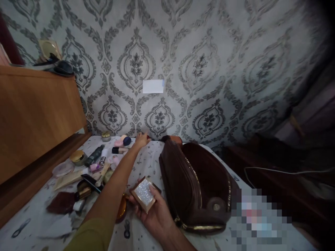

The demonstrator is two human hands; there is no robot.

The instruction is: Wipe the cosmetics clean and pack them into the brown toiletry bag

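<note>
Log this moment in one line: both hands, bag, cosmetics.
Left hand: outstretched near wall, grip unclear | Right hand: holding glitter case | Bag: open, right of glitter case | Cosmetics: spread at left

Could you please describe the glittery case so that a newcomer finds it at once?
Find the large dark brown bag at right of centre. Just left of it, the person's right hand holds an angular case. Its silvery glitter top with gold-coloured border sets it apart from the scattered cosmetics.
</note>
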